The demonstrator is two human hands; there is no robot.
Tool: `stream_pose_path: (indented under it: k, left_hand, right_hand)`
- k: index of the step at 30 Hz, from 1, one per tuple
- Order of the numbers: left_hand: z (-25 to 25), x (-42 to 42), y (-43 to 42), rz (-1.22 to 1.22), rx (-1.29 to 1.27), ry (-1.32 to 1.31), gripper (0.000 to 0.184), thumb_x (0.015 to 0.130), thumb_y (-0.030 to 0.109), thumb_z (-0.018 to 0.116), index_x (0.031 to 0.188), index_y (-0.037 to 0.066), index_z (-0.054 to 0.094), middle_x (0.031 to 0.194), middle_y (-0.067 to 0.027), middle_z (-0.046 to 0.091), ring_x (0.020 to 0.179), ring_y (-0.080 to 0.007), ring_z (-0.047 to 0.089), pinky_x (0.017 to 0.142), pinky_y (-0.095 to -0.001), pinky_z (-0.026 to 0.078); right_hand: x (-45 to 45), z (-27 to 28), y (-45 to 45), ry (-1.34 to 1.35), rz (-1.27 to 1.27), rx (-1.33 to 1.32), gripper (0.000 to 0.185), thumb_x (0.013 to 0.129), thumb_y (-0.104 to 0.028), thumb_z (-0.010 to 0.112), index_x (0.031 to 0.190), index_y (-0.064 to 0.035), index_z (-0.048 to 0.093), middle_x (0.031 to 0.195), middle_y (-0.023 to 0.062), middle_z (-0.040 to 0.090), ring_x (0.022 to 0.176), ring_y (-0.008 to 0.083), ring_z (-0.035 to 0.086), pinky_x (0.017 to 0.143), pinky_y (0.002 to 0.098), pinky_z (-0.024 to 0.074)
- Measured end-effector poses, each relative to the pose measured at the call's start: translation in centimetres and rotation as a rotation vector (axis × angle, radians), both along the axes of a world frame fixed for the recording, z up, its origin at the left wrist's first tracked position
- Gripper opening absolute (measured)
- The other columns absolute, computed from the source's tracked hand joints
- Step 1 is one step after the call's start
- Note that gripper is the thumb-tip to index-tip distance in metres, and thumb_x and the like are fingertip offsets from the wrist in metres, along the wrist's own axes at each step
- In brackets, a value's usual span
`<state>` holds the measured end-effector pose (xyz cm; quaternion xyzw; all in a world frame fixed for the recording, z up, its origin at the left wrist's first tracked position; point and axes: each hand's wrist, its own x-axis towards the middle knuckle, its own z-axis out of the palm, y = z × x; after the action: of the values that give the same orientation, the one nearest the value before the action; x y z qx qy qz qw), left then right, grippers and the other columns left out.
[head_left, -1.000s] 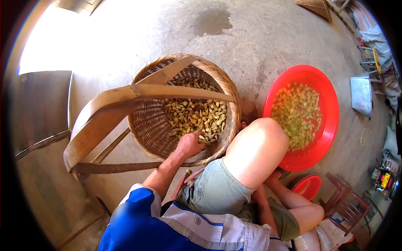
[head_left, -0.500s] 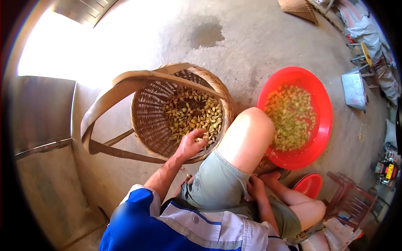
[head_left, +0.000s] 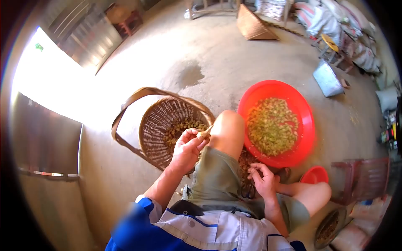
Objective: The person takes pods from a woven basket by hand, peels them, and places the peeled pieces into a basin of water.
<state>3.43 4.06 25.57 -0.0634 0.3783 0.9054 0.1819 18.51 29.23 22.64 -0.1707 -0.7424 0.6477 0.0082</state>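
Note:
My left hand [head_left: 186, 150] is raised over the near edge of the wicker basket [head_left: 153, 121], its fingers closed on a small pale bulb [head_left: 204, 134]. More bulbs [head_left: 180, 127] lie in the bottom of the basket. My right hand [head_left: 262, 178] is beside my knee, with thumb and fingertips together; whatever is between them is too small to make out. Dark scissors [head_left: 248, 191] lie by that hand, near a heap of brown scraps [head_left: 246, 165]. A red basin [head_left: 307, 125] to the right holds many pale bulbs [head_left: 272, 127] in water.
The basket's broad handle [head_left: 119, 109] sticks out to the left. A smaller red bowl [head_left: 315, 175] and a dark red chair [head_left: 360, 178] stand at the right. Farther back are a metal container [head_left: 328, 78], a woven object [head_left: 254, 25] and several sacks [head_left: 322, 21].
My left hand has risen out of the basket with a bulb. My right hand has come up from beside my leg. The view has tilted up, showing more of the room.

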Motion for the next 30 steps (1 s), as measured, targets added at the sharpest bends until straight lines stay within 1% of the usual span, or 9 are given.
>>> stream_pose_path:
  k: [2, 4, 7, 8, 11, 14, 20, 26, 30]
  left_hand:
    - [2.7, 1.3, 2.5, -0.152, 0.031, 0.055, 0.016, 0.089, -0.003, 0.057, 0.101, 0.007, 0.054, 0.104, -0.0083, 0.062, 0.099, -0.0213, 0.062, 0.09, -0.0356, 0.051]
    - [3.8, 2.8, 5.3, -0.315, 0.025, 0.131, 0.017, 0.089, -0.001, 0.059, 0.103, 0.007, 0.056, 0.107, -0.0088, 0.062, 0.1, -0.0224, 0.062, 0.084, -0.0326, 0.05]
    - [2.3, 5.2, 9.6, -0.492, -0.04, 0.274, 0.019, 0.088, -0.005, 0.062, 0.102, 0.007, 0.057, 0.111, -0.0086, 0.062, 0.1, -0.0172, 0.061, 0.086, -0.0303, 0.05]
    - [1.7, 5.8, 10.7, -0.541, -0.023, 0.247, 0.022, 0.087, -0.008, 0.061, 0.103, 0.007, 0.057, 0.113, -0.0087, 0.062, 0.102, -0.0172, 0.061, 0.09, -0.0315, 0.05]
    - [-0.4, 6.9, 12.8, -0.653, -0.011, 0.266, 0.022, 0.088, -0.009, 0.06, 0.104, 0.005, 0.056, 0.113, -0.0083, 0.062, 0.106, -0.0172, 0.06, 0.094, -0.0321, 0.049]
    - [-1.9, 7.1, 13.6, -0.706, -0.078, 0.295, 0.024, 0.088, -0.009, 0.06, 0.108, 0.003, 0.056, 0.112, -0.0071, 0.063, 0.106, -0.0161, 0.061, 0.095, -0.0316, 0.049]
    - [-3.4, 7.2, 13.7, -0.696, -0.134, 0.328, 0.022, 0.087, -0.007, 0.063, 0.107, 0.002, 0.058, 0.111, -0.0074, 0.063, 0.102, -0.0152, 0.061, 0.092, -0.0312, 0.051]
    - [-3.3, 7.1, 13.4, -0.655, -0.089, 0.329, 0.022, 0.088, -0.006, 0.063, 0.108, 0.001, 0.057, 0.108, -0.0084, 0.064, 0.099, -0.0163, 0.063, 0.089, -0.0319, 0.052]
    - [-3.6, 6.9, 13.5, -0.671, -0.04, 0.304, 0.022, 0.089, -0.006, 0.062, 0.109, 0.001, 0.056, 0.105, -0.0087, 0.065, 0.097, -0.0167, 0.064, 0.088, -0.0322, 0.054]
  right_hand:
    - [0.1, 4.0, -0.2, 0.072, -0.034, -0.108, 0.018, 0.095, -0.006, 0.057, 0.11, 0.0029, 0.06, 0.091, 0.0076, 0.069, 0.074, 0.01, 0.064, 0.068, 0.0241, 0.052]
    - [0.6, 5.3, -0.2, 0.167, -0.098, -0.267, 0.02, 0.094, -0.006, 0.057, 0.113, 0.002, 0.059, 0.091, 0.0075, 0.066, 0.072, 0.0107, 0.061, 0.066, 0.0231, 0.0496]
    - [1.1, 6.5, 0.0, 0.263, -0.238, -0.567, 0.023, 0.095, -0.008, 0.055, 0.116, 0.001, 0.058, 0.09, 0.006, 0.062, 0.07, 0.0113, 0.057, 0.062, 0.0225, 0.0464]
    - [1.2, 6.2, 0.3, 0.339, -0.246, -0.619, 0.024, 0.096, -0.01, 0.055, 0.117, 0.0009, 0.058, 0.089, 0.005, 0.061, 0.069, 0.0109, 0.055, 0.061, 0.0227, 0.045]
    - [1.9, 5.1, 1.4, 0.282, -0.284, -0.581, 0.021, 0.096, -0.012, 0.056, 0.112, 0.0011, 0.06, 0.084, 0.0033, 0.059, 0.066, 0.0085, 0.052, 0.059, 0.0237, 0.0425]
    - [2.0, 4.2, 1.9, 0.24, -0.342, -0.714, 0.017, 0.095, -0.011, 0.057, 0.106, 0.001, 0.062, 0.077, 0.0007, 0.057, 0.061, 0.0063, 0.048, 0.057, 0.0216, 0.039]
    - [1.6, 2.1, 2.7, 0.315, -0.24, -0.89, 0.015, 0.093, -0.007, 0.056, 0.106, -0.0001, 0.062, 0.08, 0.0005, 0.058, 0.064, 0.0053, 0.047, 0.057, 0.0212, 0.0384]
    - [1.3, 1.6, 1.3, 0.287, -0.286, -0.702, 0.019, 0.09, -0.002, 0.058, 0.108, -0.0017, 0.062, 0.084, -0.0005, 0.058, 0.068, 0.0056, 0.048, 0.059, 0.0216, 0.0396]
    - [1.3, 1.5, 1.0, 0.266, -0.311, -0.774, 0.019, 0.09, -0.003, 0.058, 0.109, -0.0016, 0.062, 0.085, -0.0014, 0.057, 0.068, 0.0057, 0.048, 0.06, 0.0218, 0.0411]
